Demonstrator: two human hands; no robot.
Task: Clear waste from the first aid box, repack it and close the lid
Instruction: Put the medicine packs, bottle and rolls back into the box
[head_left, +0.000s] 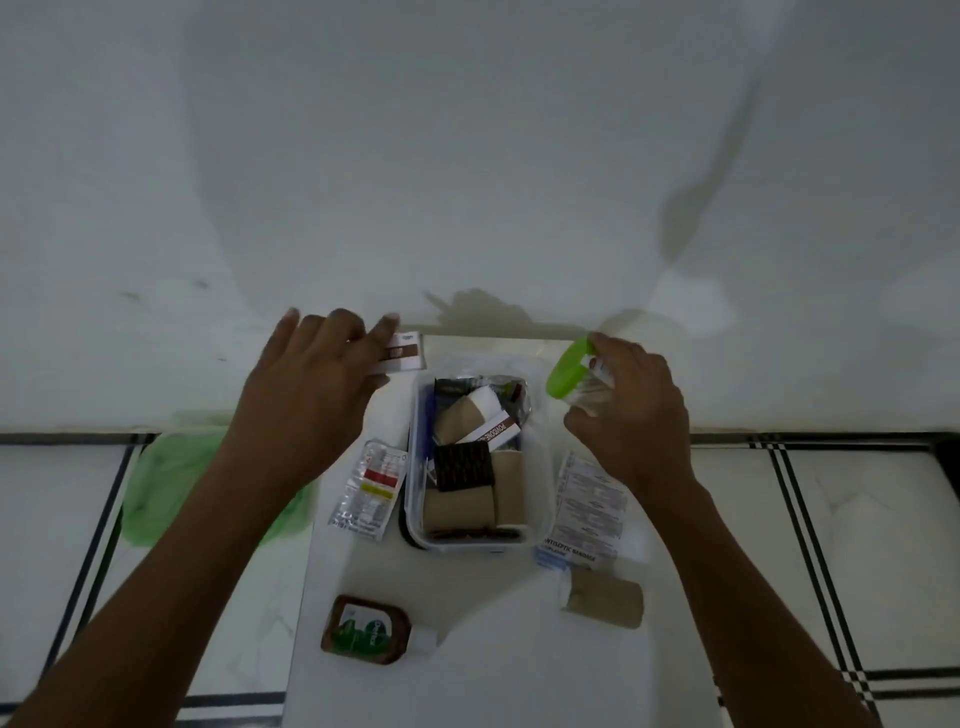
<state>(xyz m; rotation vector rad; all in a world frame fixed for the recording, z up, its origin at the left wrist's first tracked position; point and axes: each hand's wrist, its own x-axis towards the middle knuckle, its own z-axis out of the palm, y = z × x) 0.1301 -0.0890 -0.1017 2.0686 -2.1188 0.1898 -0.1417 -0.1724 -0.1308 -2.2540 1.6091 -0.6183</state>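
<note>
Clear first aid box lidless mid-table, packed with tan bandage rolls, left hand fingers spread flat on a brown-and-white carton, right hand gripping a green-lidded jar, Dettol bottle lying nearer.

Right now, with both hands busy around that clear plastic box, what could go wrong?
1. The clear plastic first aid box looks crammed with tan bandage rolls and cartons, so the lid may not close.
2. The right hand holds the clear green-lidded jar tilted, apparently by the fingertips; it could slip.
3. The brown Dettol bottle lies on its side near the white board's edge and might roll off or leak.
</note>
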